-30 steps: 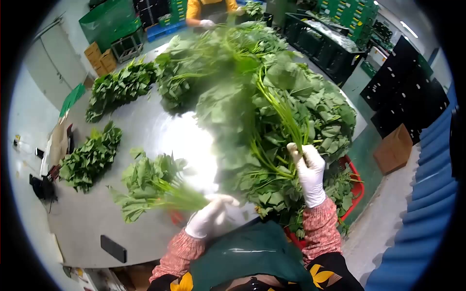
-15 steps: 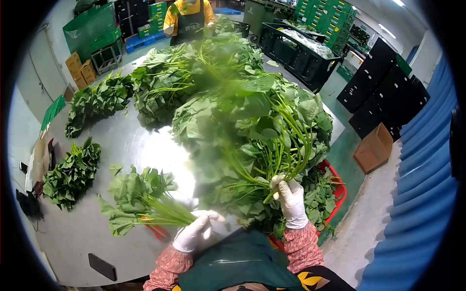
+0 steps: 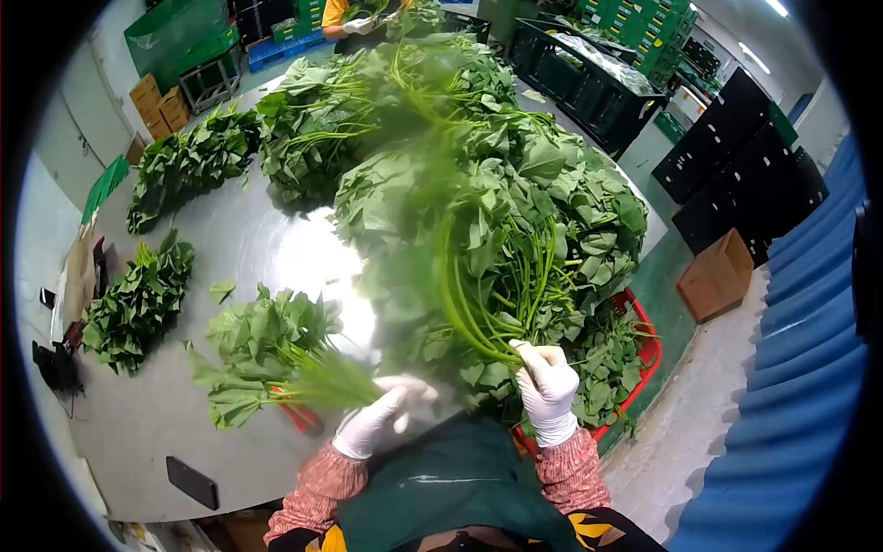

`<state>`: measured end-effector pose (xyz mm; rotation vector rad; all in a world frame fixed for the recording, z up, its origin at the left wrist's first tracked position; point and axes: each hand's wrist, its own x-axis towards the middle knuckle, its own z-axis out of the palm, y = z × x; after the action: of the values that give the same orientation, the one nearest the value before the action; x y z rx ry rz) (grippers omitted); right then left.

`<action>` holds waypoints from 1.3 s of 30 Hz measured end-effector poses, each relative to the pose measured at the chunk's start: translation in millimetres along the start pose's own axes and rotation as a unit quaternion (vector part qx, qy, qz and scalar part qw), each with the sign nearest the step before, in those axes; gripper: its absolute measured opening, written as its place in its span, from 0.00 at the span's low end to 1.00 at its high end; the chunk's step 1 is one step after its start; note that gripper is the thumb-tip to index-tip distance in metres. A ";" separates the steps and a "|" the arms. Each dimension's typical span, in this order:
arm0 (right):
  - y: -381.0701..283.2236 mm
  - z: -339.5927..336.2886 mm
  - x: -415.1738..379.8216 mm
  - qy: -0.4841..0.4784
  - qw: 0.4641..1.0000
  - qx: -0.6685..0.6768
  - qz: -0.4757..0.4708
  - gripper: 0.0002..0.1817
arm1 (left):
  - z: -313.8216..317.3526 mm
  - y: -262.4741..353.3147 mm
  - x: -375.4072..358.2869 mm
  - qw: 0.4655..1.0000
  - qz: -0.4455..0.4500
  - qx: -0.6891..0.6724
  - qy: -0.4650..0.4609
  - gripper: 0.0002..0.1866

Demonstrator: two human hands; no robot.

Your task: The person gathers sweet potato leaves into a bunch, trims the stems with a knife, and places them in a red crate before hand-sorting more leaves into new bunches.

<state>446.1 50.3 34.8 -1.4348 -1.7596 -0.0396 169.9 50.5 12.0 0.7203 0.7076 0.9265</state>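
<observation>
My left hand (image 3: 379,419), in a white glove, is closed around the stem ends of a bunch of leafy greens (image 3: 267,340) whose leaves spread left over the table. Gloved in white too, my right hand (image 3: 548,391) pinches several long green stems (image 3: 464,313) that curve up and left. Beyond it a large heap of leafy greens (image 3: 561,198) covers the table's middle and right. A blur hides part of the heap and the upper ends of the pinched stems. Under the left bunch lies a red object (image 3: 299,416), mostly covered.
A red basket (image 3: 651,363) of loose leaves stands at the right by my body. Bunched greens (image 3: 138,308) and a black phone (image 3: 193,483) lie on the left of the metal table (image 3: 248,460). Across it, a person (image 3: 363,26) in white gloves handles greens. Black crates (image 3: 579,83) stand behind.
The stems in my right hand have drawn together and now bend up and left, more separate from the heap. My left hand keeps its bunch. The view has tilted slightly downward.
</observation>
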 end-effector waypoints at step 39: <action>35.6 -16.7 -33.0 0.039 0.997 -0.039 0.057 0.22 | -0.5 -2.4 2.4 0.999 0.008 -0.032 0.008 0.13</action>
<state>484.5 28.0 9.0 -1.5675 -1.6255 -0.1047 171.6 51.7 9.3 0.6645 0.6841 0.9661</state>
